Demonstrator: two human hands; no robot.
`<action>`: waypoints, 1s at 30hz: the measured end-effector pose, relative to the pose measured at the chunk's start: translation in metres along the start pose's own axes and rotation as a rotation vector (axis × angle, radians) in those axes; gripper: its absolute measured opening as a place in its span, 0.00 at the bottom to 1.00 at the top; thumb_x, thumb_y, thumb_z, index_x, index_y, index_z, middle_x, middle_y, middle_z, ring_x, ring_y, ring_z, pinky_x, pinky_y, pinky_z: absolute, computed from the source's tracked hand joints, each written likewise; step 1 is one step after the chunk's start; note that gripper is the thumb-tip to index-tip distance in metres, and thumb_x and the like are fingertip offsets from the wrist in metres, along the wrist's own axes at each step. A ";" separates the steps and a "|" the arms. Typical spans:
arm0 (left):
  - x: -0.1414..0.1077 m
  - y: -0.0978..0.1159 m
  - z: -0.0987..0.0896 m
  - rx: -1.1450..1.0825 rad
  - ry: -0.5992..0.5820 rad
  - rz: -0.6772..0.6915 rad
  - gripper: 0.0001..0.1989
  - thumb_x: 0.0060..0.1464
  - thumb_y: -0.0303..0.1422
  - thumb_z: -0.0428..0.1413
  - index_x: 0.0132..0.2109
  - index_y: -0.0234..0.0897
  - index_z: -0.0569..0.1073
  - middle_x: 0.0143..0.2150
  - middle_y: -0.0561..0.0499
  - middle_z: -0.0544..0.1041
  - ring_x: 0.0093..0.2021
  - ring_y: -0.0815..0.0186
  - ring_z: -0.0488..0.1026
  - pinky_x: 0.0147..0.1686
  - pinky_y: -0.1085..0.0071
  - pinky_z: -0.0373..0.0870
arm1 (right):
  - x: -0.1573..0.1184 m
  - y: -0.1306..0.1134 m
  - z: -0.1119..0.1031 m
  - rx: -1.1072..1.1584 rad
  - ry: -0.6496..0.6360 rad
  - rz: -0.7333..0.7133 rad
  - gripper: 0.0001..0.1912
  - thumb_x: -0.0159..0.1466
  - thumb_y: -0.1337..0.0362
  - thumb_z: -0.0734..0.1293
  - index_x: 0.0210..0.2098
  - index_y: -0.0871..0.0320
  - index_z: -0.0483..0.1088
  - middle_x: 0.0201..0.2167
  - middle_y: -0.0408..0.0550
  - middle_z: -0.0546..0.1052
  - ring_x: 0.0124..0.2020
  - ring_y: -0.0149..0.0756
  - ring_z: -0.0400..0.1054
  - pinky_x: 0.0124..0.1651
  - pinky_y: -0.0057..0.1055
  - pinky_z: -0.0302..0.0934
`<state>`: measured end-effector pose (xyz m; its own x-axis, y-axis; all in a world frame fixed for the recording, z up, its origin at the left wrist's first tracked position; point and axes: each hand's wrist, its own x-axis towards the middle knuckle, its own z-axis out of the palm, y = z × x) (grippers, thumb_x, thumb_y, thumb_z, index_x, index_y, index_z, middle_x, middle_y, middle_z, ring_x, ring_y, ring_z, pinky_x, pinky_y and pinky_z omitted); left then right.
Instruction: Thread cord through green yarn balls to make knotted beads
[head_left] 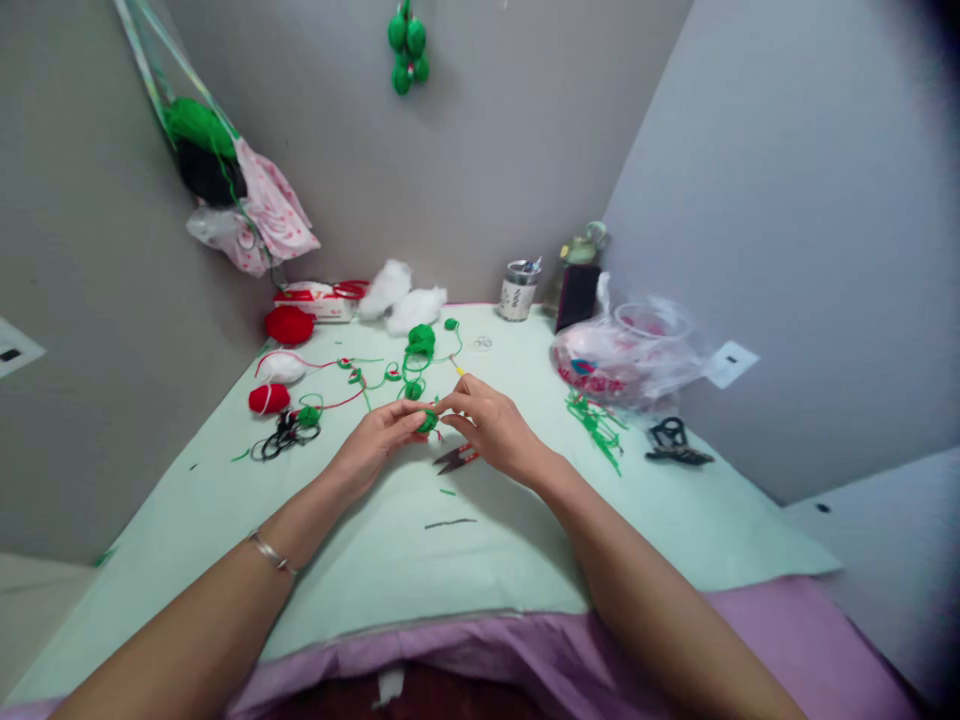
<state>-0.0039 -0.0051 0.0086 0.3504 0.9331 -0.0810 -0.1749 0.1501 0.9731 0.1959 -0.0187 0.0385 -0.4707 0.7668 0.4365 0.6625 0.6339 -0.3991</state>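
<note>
Between the thumb and fingers of my left hand (386, 437) is a small round green yarn piece (428, 421), with a bit of red yarn below it. My right hand (491, 422) has its fingers bent in a pinch at the right side of this piece; what lies between the fingertips is too small to make out. A thin tool with a yellow handle (460, 371), like a crochet hook, shows just beyond the right knuckles; I cannot tell whether the hand holds it. Thread snips (456, 459) lie under the right hand. Behind the hands sits a green yarn ball (420, 342).
Red yarn balls (289, 325), white yarn (281, 366) and black cord (283, 438) lie left. White stuffing (416, 311) and a pen tin (519, 292) stand at the back. On the right are a plastic bag (622, 355), green yarn scraps (596, 428) and a black clip (676, 443).
</note>
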 end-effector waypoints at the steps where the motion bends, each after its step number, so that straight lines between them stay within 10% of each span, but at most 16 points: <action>1: 0.004 0.005 0.000 -0.039 0.000 -0.014 0.14 0.52 0.38 0.65 0.43 0.34 0.79 0.43 0.48 0.78 0.40 0.66 0.74 0.47 0.69 0.71 | 0.004 0.001 -0.008 0.086 0.028 0.044 0.07 0.66 0.69 0.66 0.44 0.58 0.73 0.39 0.47 0.71 0.35 0.31 0.67 0.39 0.29 0.61; 7: 0.028 0.029 0.010 -0.238 -0.004 -0.069 0.08 0.56 0.31 0.62 0.42 0.33 0.75 0.39 0.49 0.78 0.38 0.66 0.78 0.47 0.69 0.75 | 0.057 0.036 -0.066 0.480 0.186 0.427 0.10 0.65 0.65 0.66 0.45 0.61 0.73 0.32 0.47 0.78 0.30 0.31 0.73 0.33 0.27 0.67; 12: 0.017 0.025 0.013 -0.194 -0.059 -0.167 0.10 0.59 0.32 0.60 0.47 0.34 0.74 0.40 0.48 0.77 0.38 0.65 0.78 0.45 0.70 0.76 | 0.092 0.126 -0.078 0.315 0.320 0.779 0.07 0.63 0.67 0.67 0.38 0.65 0.74 0.33 0.53 0.79 0.36 0.36 0.75 0.37 0.29 0.70; 18: 0.003 0.011 -0.002 -0.201 0.001 -0.263 0.13 0.57 0.36 0.62 0.47 0.35 0.75 0.41 0.48 0.75 0.40 0.65 0.76 0.45 0.70 0.75 | 0.105 0.223 -0.095 -0.076 0.627 1.125 0.27 0.57 0.65 0.73 0.53 0.71 0.65 0.55 0.73 0.70 0.61 0.55 0.63 0.59 0.44 0.60; 30: -0.007 0.011 -0.005 -0.157 -0.032 -0.322 0.15 0.55 0.43 0.62 0.44 0.38 0.76 0.39 0.50 0.74 0.40 0.64 0.72 0.47 0.66 0.69 | 0.107 0.293 -0.085 -0.276 0.669 1.310 0.44 0.52 0.61 0.78 0.61 0.66 0.56 0.58 0.70 0.68 0.61 0.56 0.63 0.61 0.46 0.58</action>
<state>-0.0126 -0.0080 0.0183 0.4383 0.8197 -0.3687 -0.1893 0.4852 0.8537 0.3894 0.2409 0.0371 0.8252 0.5252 0.2080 0.5141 -0.5457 -0.6617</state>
